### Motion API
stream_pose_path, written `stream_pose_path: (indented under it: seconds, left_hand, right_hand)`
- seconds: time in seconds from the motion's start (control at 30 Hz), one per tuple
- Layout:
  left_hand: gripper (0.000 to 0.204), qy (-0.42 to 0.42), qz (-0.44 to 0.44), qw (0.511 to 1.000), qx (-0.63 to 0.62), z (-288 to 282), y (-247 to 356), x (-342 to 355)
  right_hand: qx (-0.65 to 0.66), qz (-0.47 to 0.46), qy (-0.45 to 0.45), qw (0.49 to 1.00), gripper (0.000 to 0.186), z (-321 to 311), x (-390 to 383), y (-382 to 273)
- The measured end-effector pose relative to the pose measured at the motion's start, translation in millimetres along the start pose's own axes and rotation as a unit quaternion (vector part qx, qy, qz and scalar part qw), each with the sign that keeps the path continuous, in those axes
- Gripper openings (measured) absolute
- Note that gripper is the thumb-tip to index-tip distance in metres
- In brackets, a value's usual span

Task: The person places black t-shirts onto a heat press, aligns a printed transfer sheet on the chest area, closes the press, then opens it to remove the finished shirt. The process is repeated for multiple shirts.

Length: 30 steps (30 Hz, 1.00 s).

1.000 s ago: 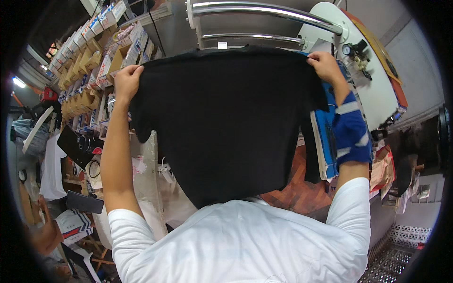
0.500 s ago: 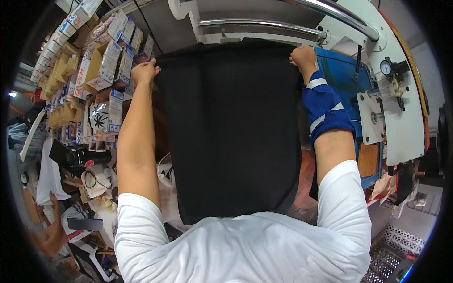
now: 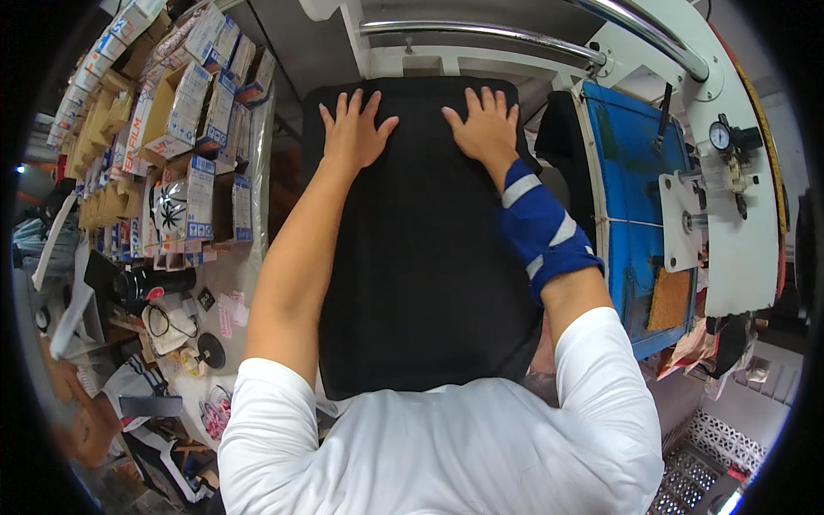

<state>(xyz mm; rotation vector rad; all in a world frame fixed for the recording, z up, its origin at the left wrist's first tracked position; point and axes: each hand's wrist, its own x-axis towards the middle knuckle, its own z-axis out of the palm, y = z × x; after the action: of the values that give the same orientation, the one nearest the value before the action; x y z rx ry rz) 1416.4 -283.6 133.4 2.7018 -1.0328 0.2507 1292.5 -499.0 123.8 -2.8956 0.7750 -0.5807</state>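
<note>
A black cloth (image 3: pixel 421 249), perhaps a garment, lies spread over a flat board in front of me, its surface mostly smooth. My left hand (image 3: pixel 354 133) rests flat on its far left part with the fingers spread. Level with it on the far right part, my right hand (image 3: pixel 485 127) also lies palm down, fingers apart. Neither hand grips anything. A blue sleeve with pale stripes (image 3: pixel 549 223) covers my right forearm. Most of the board is hidden under the cloth.
Right of the cloth stands a blue framed panel (image 3: pixel 639 154) beside a white machine body with a pressure gauge (image 3: pixel 719 135). A chrome bar (image 3: pixel 481 41) crosses beyond the far edge. Cardboard boxes (image 3: pixel 176 116) are stacked at left. Another person's arm (image 3: pixel 90 421) shows at lower left.
Both hands have let go of the cloth's far corners and moved inward onto its top, fingers now spread. The cloth, stretched between them before, now lies down on the board.
</note>
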Motion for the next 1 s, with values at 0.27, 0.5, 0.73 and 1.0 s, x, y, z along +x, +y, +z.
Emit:
stream_pose_path:
  seconds: [0.27, 0.5, 0.73, 1.0]
  left_hand:
    - [0.068, -0.138, 0.117, 0.977, -0.11, -111.9, 22.3, -289.0]
    - [0.051, 0.067, -0.17, 0.94, -0.288, -92.6, -5.1, -435.9]
    - [0.026, -0.229, -0.437, 0.585, -0.644, -59.6, -82.9, -396.0]
    - [0.017, -0.114, -0.426, 0.578, -0.687, -95.4, -115.0, -428.8]
  right_hand:
    - [0.143, -0.279, -0.123, 0.941, 0.021, -169.5, -282.6, 32.8]
    - [0.004, 0.239, -0.268, 0.933, 0.023, -246.1, -405.8, 89.5]
    - [0.595, 0.417, -0.219, 0.651, 0.044, -143.7, -361.1, 122.6]
    - [0.702, 0.409, -0.239, 0.532, 0.031, -146.1, -370.5, 154.4]
